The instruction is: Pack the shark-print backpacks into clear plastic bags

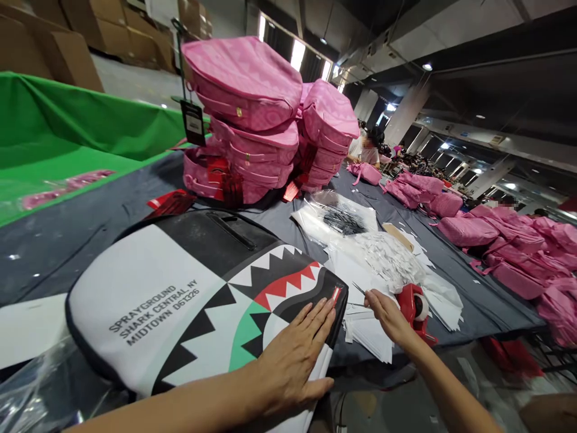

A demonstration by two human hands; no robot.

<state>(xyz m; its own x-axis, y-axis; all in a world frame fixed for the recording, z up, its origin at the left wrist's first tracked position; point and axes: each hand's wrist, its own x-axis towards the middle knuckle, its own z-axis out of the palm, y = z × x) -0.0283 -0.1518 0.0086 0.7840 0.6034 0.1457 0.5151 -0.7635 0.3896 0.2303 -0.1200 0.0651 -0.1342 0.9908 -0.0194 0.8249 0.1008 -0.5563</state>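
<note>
A white and black backpack [148,270] with a shark-mouth print and dark lettering lies on the table before me. My left hand [295,346] rests flat on its lower right part, fingers stretched out beside a small red and white mark [336,293]. Just past the bag's right edge, my right hand [385,313] pinches a thin, pointed metal tool [359,289], possibly tweezers; its exact kind is too small to tell. Below the tool lies a stack of white paper slips [372,334], and a red tape dispenser [412,310] stands close behind my right wrist.
Pink backpacks [252,120] with hanging tags are piled at the back of the dark-covered table [139,192]. Clear plastic bags [351,222] and white packets lie to the right. More pink bags [509,240] fill the far right. Green sheeting [81,126] borders the left.
</note>
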